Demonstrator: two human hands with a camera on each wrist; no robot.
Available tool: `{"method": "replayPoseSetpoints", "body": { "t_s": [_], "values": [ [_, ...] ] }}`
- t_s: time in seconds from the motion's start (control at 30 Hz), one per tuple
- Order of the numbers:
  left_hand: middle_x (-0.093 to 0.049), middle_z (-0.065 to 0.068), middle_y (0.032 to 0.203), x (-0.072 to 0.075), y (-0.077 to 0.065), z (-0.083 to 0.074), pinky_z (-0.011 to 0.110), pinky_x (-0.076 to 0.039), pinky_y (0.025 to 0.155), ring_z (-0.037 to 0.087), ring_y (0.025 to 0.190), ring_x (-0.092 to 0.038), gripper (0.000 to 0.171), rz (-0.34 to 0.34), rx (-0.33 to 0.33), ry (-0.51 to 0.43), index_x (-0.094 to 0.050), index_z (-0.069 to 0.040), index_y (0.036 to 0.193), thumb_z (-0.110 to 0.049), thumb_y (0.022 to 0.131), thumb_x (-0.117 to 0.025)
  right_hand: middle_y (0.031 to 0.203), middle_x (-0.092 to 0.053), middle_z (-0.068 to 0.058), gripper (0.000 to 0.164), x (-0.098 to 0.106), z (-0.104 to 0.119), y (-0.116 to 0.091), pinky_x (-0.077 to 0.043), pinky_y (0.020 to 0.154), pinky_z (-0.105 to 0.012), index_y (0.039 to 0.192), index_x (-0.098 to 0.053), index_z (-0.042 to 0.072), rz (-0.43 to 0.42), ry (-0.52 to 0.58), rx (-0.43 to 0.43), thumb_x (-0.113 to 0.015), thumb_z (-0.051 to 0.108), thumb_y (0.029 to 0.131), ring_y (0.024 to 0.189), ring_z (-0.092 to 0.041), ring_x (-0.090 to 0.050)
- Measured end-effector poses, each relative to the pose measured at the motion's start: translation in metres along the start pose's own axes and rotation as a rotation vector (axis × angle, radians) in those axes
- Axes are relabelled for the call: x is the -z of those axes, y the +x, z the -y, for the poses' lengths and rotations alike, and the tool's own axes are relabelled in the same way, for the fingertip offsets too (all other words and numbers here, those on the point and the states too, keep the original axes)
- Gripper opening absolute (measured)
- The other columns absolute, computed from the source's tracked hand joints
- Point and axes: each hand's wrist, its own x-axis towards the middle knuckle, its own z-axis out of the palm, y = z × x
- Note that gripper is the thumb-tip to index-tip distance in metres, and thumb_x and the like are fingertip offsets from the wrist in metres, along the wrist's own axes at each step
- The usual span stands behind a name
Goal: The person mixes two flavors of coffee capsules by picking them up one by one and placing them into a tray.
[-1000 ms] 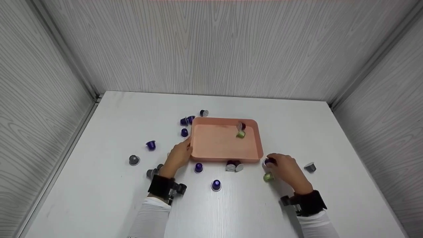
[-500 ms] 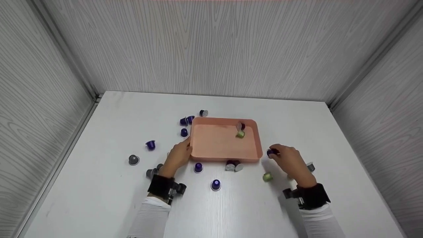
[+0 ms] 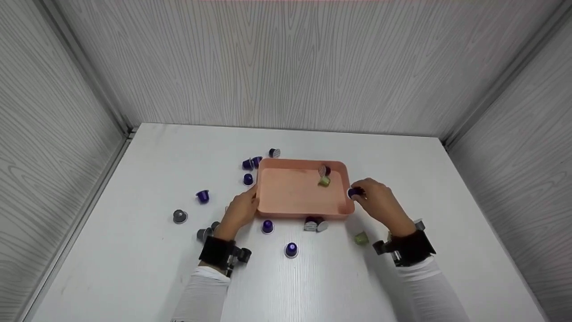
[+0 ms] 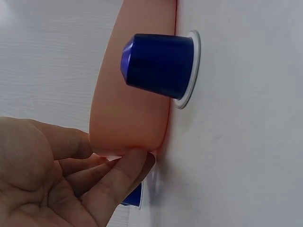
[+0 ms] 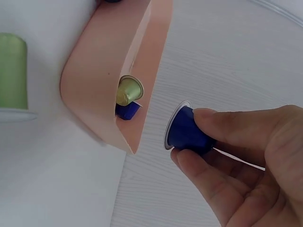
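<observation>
My right hand [image 3: 380,203] pinches a dark blue coffee capsule [image 5: 187,130] between thumb and fingers. In the head view this capsule overlaps the right rim of the pink tray [image 3: 295,217]; in the right wrist view it hangs beside the tray, pale rim facing it. With thumb and fingertips my left hand [image 3: 241,210] grips the tray's left side, as the left wrist view shows at close range. Inside the tray, at its right, lie a green capsule [image 5: 129,90] and a dark blue one [image 5: 127,110]. A blue capsule [image 4: 161,66] stands by the tray's near wall.
Several blue and grey capsules lie left of the tray, among them a grey capsule [image 3: 180,216] and a purple one [image 3: 203,196]. Nearer me are another purple capsule [image 3: 291,250] and a green capsule [image 3: 361,238]. Wood-patterned panels [image 3: 286,67] border the white table [image 3: 111,250].
My right hand has lifted the blue capsule from beside the tray's near right corner and carried it away from me, then left to the right rim. The left hand stays on the tray.
</observation>
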Motion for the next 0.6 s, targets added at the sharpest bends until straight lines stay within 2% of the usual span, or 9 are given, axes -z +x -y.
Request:
{"method": "replayPoseSetpoints", "body": {
  "t_s": [0.2, 0.4, 0.6],
  "values": [
    [-0.056, 0.019, 0.136, 0.0, 0.0, 0.0, 0.057, -0.045, 0.093, 0.04, 0.12, -0.054, 0.052, -0.002, -0.004, -0.004, -0.037, -0.016, 0.152, -0.017, 0.101, -0.044, 0.103, -0.067, -0.012, 0.019, -0.002, 0.006, 0.016, -0.052, 0.081, -0.046, 0.107, -0.07, 0.002, 0.035, 0.012, -0.011, -0.071, 0.01, 0.089, 0.093, -0.027, -0.065],
    [-0.056, 0.02, 0.135, 0.0, 0.001, 0.002, 0.056, -0.046, 0.092, 0.04, 0.119, -0.055, 0.051, -0.02, -0.02, -0.006, -0.038, -0.014, 0.152, -0.017, 0.101, -0.045, 0.091, -0.067, -0.008, 0.012, -0.007, 0.01, 0.032, -0.052, 0.074, -0.043, 0.098, -0.073, 0.004, 0.056, 0.023, 0.0, -0.07, 0.013, 0.09, 0.082, -0.023, -0.063],
    [-0.056, 0.021, 0.134, 0.0, 0.002, 0.001, 0.054, -0.045, 0.094, 0.039, 0.119, -0.055, 0.051, -0.007, -0.026, -0.01, -0.037, -0.01, 0.151, -0.015, 0.101, -0.045, 0.092, -0.067, -0.01, 0.015, -0.013, 0.01, 0.045, -0.053, 0.074, -0.042, 0.1, -0.072, 0.002, 0.067, 0.053, 0.001, -0.071, 0.014, 0.091, 0.083, -0.024, -0.065]
  ]
}}
